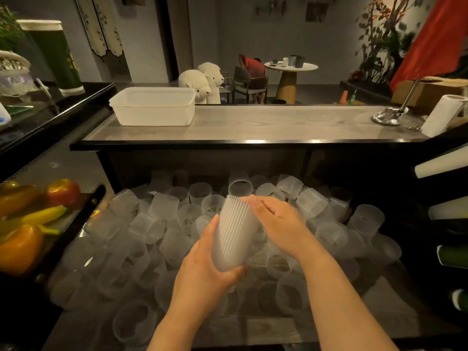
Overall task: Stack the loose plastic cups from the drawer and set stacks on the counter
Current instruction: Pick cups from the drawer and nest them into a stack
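An open drawer (pixel 379 307) below me is piled with several loose frosted, ribbed plastic cups (pixel 162 206). Above the pile, my left hand (pixel 202 269) grips the lower end of a short stack of ribbed cups (pixel 234 236), which tilts away from me. My right hand (pixel 276 224) lies with straight fingers against the stack's upper right side, fingertips near its top rim. The grey counter (pixel 266 125) runs across behind the drawer.
A white plastic tub (pixel 154 107) stands at the counter's left end; a metal stand (pixel 388 116) and a paper towel roll (pixel 443 115) at its right end. Plastic fruit (pixel 25 224) lies on a shelf at left. Rolled items (pixel 443 165) stick out at right.
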Tool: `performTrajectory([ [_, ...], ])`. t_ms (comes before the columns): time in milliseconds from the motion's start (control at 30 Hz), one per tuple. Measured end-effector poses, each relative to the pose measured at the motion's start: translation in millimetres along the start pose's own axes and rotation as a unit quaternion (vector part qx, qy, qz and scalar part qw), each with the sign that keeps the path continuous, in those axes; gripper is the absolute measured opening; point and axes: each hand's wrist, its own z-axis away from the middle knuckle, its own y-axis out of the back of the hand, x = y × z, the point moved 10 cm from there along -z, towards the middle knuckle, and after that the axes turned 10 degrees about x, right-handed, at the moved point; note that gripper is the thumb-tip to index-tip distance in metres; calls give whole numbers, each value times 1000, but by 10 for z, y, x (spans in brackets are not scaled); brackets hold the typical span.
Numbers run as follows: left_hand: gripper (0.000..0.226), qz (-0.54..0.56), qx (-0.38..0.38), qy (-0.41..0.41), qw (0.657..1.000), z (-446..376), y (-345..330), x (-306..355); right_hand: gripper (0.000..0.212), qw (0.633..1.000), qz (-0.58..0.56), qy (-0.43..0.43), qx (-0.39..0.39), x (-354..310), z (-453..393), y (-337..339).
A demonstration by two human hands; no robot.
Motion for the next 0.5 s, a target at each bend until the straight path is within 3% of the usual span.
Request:
performTrajectory([
  [133,112,0,-7,-13,1000,-96,5,16,49,998,-58,-13,-5,51,-26,53],
  [200,111,11,-13,-13,1000,-158,0,20,44,997,-60,-21,39,157,-59,154],
  [300,112,14,-16,-10,1000,-265,7,32,26,985,48,-52,156,446,-76,396],
  [333,112,11,-16,-13,1000,-295,11,45,21,978,112,-65,162,551,-65,425],
  [500,111,4,-29,-15,999,-432,-6,-3,21,921,369,-124,14,1085,101,57],
])
